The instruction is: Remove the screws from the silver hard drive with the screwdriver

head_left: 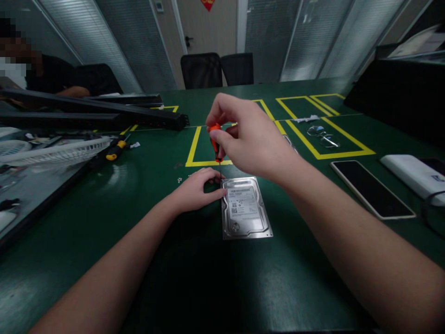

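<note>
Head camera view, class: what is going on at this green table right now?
A person holds an orange-handled screwdriver upright in the right hand, its thin tip down at the top left corner of a silver hard drive lying flat on the green table. The left hand rests against the drive's left edge. A few tiny screws lie beside that hand, and a phone lies to the right.

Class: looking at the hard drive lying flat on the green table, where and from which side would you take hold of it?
Probably grip the hard drive by its two long side edges from above, near the bare near end: it lies flat, and the left hand and screwdriver crowd the far left corner.
</note>
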Demonstrator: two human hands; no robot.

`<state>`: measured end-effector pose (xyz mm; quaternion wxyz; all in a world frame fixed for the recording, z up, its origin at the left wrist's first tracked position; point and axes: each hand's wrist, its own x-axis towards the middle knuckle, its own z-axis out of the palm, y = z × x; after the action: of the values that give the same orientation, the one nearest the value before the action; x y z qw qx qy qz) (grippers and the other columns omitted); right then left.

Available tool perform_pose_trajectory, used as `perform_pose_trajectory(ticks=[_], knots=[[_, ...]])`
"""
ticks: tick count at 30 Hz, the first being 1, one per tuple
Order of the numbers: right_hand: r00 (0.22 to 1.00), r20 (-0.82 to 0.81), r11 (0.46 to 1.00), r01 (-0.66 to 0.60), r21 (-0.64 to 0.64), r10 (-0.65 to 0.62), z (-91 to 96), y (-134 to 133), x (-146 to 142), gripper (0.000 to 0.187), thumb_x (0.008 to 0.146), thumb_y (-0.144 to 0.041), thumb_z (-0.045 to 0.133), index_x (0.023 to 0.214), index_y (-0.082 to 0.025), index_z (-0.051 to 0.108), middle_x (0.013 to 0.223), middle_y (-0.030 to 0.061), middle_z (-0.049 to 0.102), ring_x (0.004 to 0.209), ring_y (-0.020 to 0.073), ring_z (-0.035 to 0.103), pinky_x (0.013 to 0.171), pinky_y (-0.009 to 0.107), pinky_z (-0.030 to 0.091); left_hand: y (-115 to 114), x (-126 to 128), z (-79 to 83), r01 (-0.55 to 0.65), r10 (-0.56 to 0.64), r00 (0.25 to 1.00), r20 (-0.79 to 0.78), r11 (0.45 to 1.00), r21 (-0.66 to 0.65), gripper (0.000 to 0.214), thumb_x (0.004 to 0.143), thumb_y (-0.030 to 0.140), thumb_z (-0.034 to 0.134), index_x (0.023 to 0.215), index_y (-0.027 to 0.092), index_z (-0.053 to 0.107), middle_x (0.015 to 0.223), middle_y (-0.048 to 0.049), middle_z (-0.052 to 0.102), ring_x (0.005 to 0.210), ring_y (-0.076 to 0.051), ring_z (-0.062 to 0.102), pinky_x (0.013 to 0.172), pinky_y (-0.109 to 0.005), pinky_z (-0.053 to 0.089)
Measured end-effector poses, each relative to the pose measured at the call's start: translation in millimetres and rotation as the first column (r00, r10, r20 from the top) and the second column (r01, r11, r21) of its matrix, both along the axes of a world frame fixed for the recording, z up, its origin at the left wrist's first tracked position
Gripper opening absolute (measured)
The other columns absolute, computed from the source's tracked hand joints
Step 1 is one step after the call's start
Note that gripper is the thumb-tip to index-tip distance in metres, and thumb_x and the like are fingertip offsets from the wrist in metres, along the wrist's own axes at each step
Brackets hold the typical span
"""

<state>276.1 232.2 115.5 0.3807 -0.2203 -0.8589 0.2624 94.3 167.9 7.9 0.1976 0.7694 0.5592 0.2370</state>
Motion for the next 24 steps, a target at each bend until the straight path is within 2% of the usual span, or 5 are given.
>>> perform_pose_trajectory(ticks=[9, 18, 24], knots=[[1.0, -0.018, 1.0, -0.002, -0.03, 0.002, -1.2, -0.6, 0.3, 0.011, 0.093, -0.016, 0.065, 0.091, -0.024, 0.057, 0.102, 0.0063, 0.07, 0.095, 0.0234, 0.067, 0.075, 0.033, 0.056, -0.3, -0.1, 0.3, 0.001, -0.001, 1.0, 0.004, 1.0, -0.003, 0.036, 0.092, 0.048, 0.068, 0.113, 0.019, 0.067, 0.114, -0.0094, 0.07, 0.103, -0.025, 0.063, 0.093, -0.042, 0.052], [1.0, 0.0, 1.0, -0.012, 0.011, 0.012, -0.7, -0.4, 0.6, 0.008, 0.093, -0.017, 0.063, 0.09, -0.023, 0.06, 0.1, 0.007, 0.071, 0.097, 0.025, 0.067, 0.073, 0.035, 0.057, 0.3, -1.2, -1.9, 0.002, -0.002, 1.0, 0.001, 1.0, 0.001, 0.038, 0.092, 0.051, 0.067, 0.114, 0.02, 0.067, 0.114, -0.0098, 0.07, 0.104, -0.025, 0.064, 0.092, -0.042, 0.053], [1.0, 0.002, 0.999, -0.024, -0.034, 0.024, 0.2, -1.8, -1.1, 0.01, 0.097, -0.015, 0.056, 0.095, -0.022, 0.062, 0.106, 0.0073, 0.071, 0.097, 0.0231, 0.069, 0.076, 0.034, 0.057, 0.1, -1.7, -2.1, -0.01, 0.01, 1.0, -0.004, 1.0, -0.011, 0.039, 0.092, 0.051, 0.067, 0.115, 0.019, 0.067, 0.117, -0.0101, 0.07, 0.105, -0.026, 0.064, 0.093, -0.043, 0.052]])
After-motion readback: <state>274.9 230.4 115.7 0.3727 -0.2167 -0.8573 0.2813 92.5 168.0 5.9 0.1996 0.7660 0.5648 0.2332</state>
